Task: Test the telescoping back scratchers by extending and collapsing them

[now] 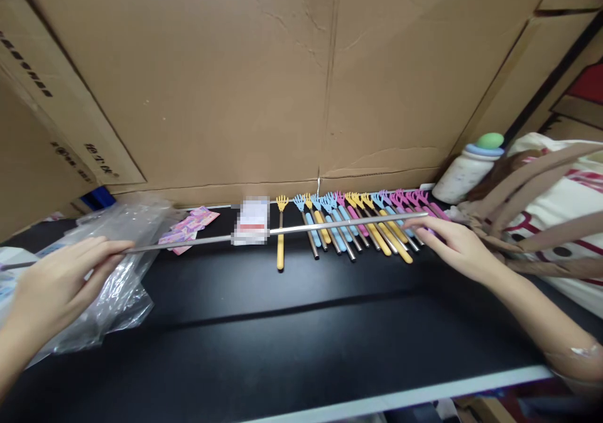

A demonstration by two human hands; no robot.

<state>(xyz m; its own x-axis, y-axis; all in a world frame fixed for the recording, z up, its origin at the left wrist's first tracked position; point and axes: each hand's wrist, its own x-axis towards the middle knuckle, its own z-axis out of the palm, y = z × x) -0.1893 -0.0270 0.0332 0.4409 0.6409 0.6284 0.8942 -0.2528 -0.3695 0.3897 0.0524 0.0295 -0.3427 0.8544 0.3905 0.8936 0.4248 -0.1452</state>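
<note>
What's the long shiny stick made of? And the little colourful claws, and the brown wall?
The rod looks like metal: thin, silver-grey and shiny, probably steel. The back scratchers seem to have plastic claw heads and pastel grips, fairly matte, on shiny metal stems. The wall behind is brown cardboard, dull and creased.

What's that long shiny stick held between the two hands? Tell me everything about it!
The long silver rod is thin, straight and shiny, like metal. It hangs almost level, slightly higher at the right, above the black table. The left hand pinches one end, and the right hand holds the other, just over the row of colourful back scratchers. A blurred patch hides part of it.
</note>
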